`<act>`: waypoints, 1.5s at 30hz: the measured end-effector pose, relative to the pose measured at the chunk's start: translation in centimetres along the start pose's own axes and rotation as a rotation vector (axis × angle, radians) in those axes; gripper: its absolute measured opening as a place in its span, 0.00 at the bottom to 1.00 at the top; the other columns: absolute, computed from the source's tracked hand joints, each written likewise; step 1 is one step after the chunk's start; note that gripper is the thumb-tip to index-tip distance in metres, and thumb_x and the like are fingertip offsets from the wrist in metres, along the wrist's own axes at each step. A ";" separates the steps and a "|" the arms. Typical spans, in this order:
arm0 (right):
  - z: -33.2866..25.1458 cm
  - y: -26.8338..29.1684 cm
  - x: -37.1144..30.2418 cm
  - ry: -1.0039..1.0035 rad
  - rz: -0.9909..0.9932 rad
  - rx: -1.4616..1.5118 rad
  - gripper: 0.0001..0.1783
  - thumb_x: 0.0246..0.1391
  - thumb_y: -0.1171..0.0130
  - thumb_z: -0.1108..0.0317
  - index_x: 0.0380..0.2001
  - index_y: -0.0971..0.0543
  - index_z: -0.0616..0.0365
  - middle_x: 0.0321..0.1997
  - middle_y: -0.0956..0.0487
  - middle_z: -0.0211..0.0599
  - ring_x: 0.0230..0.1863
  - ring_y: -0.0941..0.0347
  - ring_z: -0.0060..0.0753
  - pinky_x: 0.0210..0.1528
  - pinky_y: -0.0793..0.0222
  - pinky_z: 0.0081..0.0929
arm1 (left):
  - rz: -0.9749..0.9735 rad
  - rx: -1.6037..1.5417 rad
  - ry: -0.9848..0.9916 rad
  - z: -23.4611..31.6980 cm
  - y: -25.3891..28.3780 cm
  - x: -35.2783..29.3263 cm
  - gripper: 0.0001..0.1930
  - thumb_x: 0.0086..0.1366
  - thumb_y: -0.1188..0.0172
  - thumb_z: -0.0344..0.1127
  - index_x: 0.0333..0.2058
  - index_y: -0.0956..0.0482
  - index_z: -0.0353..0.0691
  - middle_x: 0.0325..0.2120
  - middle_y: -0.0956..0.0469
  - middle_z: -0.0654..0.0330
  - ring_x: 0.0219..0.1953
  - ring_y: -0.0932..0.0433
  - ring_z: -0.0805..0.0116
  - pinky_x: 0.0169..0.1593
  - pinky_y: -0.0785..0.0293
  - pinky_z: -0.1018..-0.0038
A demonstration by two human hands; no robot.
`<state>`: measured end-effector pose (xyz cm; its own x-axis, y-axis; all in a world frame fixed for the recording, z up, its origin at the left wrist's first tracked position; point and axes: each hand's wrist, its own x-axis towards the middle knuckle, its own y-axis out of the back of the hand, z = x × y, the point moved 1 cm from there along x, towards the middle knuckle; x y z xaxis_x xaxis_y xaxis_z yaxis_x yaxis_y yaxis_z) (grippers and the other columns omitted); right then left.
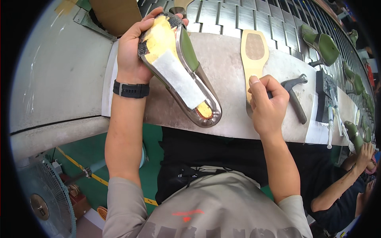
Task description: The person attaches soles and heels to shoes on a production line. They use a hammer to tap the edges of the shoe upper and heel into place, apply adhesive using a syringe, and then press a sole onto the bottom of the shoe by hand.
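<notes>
My left hand (135, 51) grips a shoe (189, 87) held bottom up over the table. Its upper is metallic grey, with green along the side. A white strip (178, 79) lies lengthwise on the shoe's bottom, over a yellowish surface with dark ragged edges at the end near my fingers. My right hand (270, 103) is closed, thumb against bent index finger, above the narrow end of a beige sole piece (254, 47) with a brown patch. Something dark shows between its fingers, too hidden to name. A hammer (297, 99) lies just right of that hand.
The metal worktable (226, 51) borders a slatted conveyor (222, 16) carrying green shoes (326, 47). A black block (323, 93) and syringe-like tubes (331, 123) lie at the right. A fan (47, 202) stands lower left. A co-worker's arm (341, 182) reaches in at lower right.
</notes>
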<state>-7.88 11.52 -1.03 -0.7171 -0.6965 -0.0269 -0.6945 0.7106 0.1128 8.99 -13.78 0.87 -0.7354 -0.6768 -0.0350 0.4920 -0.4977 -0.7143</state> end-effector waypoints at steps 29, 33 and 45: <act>2.1 5.3 -4.4 0.352 -0.095 -0.366 0.06 0.68 0.39 0.72 0.43 0.20 0.63 0.75 0.34 0.66 0.74 0.32 0.55 0.74 0.38 0.49 | -0.135 -0.298 -0.033 -0.4 -1.4 -0.5 0.17 0.80 0.47 0.40 0.49 0.18 0.31 0.44 0.13 0.47 0.45 0.12 0.57 0.50 0.14 0.66; 1.0 9.3 -12.4 -0.027 -0.123 0.343 0.13 0.73 0.45 0.61 0.42 0.22 0.61 0.77 0.36 0.68 0.71 0.29 0.62 0.70 0.30 0.53 | 0.026 -0.061 -0.083 -0.4 -0.8 -0.5 0.46 0.75 0.65 0.75 0.66 0.30 0.35 0.65 0.29 0.30 0.69 0.29 0.33 0.71 0.36 0.32; -0.2 6.4 -6.5 -0.216 -0.192 0.176 0.21 0.66 0.40 0.77 0.61 0.25 0.74 0.49 0.14 0.42 0.46 0.17 0.25 0.51 0.21 0.24 | -0.086 -0.139 -0.035 1.6 -8.0 -2.8 0.40 0.78 0.66 0.72 0.62 0.30 0.39 0.56 0.25 0.37 0.61 0.23 0.41 0.61 0.21 0.41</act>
<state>-7.69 20.59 0.04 -0.5549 -0.7958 -0.2426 -0.8044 0.5876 -0.0876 7.89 -8.79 7.80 -0.7542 -0.6544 0.0535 0.3566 -0.4767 -0.8035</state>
